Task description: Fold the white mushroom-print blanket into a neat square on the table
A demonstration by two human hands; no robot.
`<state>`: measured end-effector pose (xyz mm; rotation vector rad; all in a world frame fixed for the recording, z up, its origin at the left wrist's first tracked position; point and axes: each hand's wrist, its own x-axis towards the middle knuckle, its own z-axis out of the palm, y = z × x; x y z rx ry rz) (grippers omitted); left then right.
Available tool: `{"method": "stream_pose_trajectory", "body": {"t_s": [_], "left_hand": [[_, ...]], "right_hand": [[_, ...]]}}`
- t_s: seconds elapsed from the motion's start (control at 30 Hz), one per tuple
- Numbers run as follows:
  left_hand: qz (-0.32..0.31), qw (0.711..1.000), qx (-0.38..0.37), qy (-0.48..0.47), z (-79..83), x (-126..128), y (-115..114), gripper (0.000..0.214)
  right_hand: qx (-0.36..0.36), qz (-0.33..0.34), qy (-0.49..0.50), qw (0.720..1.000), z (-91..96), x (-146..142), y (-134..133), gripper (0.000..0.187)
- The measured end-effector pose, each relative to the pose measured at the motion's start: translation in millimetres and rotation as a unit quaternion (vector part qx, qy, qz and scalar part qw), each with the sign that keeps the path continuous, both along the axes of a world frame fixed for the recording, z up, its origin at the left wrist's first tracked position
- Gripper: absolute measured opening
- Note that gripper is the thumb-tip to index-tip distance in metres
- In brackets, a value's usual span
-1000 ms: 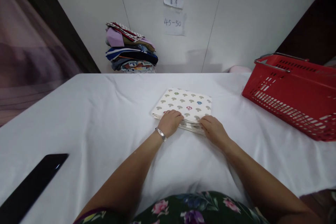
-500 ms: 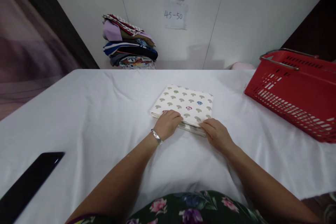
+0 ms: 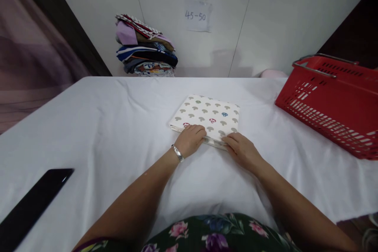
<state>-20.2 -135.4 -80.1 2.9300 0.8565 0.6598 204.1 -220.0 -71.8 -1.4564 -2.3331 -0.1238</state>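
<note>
A folded cream tablecloth (image 3: 206, 114), printed with grey mushrooms and a few red, blue and green ones, lies as a flat layered rectangle at the middle of the table. My left hand (image 3: 190, 140) grips its front edge left of centre, fingers curled over the top layer and thumb hidden. At the front right corner, my right hand (image 3: 241, 149) pinches the same edge between thumb and fingers. Between the two hands, the stacked layers show along the near side. A silver bracelet (image 3: 177, 153) circles my left wrist.
White cloth covers the table (image 3: 118, 126). On the right stands a red plastic basket (image 3: 333, 102) with metal handles. A black flat object (image 3: 35, 204) lies at the left front. Folded fabrics (image 3: 146, 47) are piled behind the far edge, below paper signs (image 3: 196, 15) on the wall.
The front layers under my hands are drawn in a little and sit more even. My right hand has shifted slightly left along the edge; my left hand has hardly moved.
</note>
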Motion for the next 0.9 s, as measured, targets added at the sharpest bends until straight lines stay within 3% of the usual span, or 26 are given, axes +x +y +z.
{"method": "stream_pose_trajectory", "body": {"t_s": [0.37,0.6,0.9], "left_hand": [[0.013,1.0,-0.001,0.004,0.2,1.8,-1.7,0.023],[0.045,0.998,0.048,0.008,4.7,6.1,-6.5,0.019],[0.015,0.999,0.012,0.04,-0.8,4.6,-4.9,0.018]], "right_hand": [[0.039,0.019,-0.001,0.999,8.4,-2.3,-7.2,0.029],[-0.012,0.05,-0.025,0.998,8.2,-2.7,-7.3,0.03],[-0.04,0.058,-0.016,0.997,5.4,-3.8,-7.9,0.026]]}}
